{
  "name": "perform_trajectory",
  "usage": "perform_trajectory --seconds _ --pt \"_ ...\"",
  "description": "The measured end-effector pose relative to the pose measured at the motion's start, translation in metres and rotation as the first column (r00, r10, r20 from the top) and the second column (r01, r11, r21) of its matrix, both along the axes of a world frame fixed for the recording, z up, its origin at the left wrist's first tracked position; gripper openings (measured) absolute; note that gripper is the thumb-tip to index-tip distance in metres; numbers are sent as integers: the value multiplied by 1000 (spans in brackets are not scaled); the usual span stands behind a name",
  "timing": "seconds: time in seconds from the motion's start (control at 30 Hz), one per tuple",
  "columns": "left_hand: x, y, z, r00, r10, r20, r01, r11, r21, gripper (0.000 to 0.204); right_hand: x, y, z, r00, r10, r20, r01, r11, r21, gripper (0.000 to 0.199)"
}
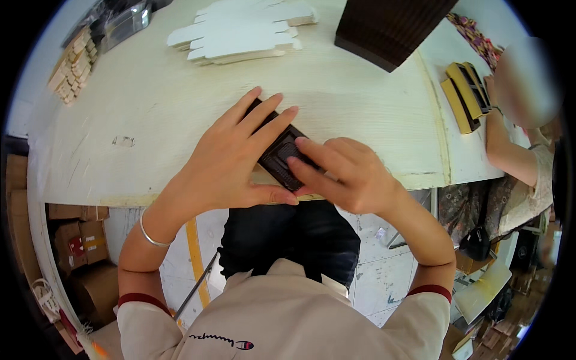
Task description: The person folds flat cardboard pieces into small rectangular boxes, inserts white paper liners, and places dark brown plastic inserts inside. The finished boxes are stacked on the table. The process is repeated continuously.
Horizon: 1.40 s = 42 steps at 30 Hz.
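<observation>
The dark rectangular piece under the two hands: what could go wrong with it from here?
The dark rectangular piece lies close to the near edge of the table, so a slip might send it off. The right hand touches its face, so hard pressure could perhaps mark it.

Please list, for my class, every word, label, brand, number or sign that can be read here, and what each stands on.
Pale shirt: dark script lettering beside a small emblem on the chest; I won't copy wording or name brands.
Brown carton, lower left: red label, too small to read.
Dark rectangular piece at the hands: no readable text.
White card stack: no readable text.
</observation>
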<state>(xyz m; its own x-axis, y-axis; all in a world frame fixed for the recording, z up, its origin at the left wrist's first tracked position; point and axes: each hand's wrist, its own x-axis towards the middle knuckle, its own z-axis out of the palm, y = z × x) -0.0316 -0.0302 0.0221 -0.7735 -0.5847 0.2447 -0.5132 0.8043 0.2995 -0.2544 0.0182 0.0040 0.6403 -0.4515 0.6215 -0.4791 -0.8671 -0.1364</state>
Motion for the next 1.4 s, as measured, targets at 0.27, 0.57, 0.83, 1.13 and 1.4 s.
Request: perform_trajectory --seconds 0.27,0.57,0.83,1.13,1.4 --pt "5 -5 7 993 -41 110 45 999 -31 92 -18 -11 20 987 80 138 -137 872 470 40" --pt "1 16 10 993 118 -1 -117 984 137 87 -7 -23 26 986 146 -76 -121 958 260 31" --pt "11 8 3 998 24 53 -28 997 73 80 -6 -21 19 985 159 -68 -131 940 314 36" --pt "6 21 3 990 97 98 -98 995 10 55 17 16 10 987 -151 -45 157 906 394 57" --pt "29 5 5 959 151 -240 -70 947 314 63 44 38 -22 917 -359 173 296 904 307 45"
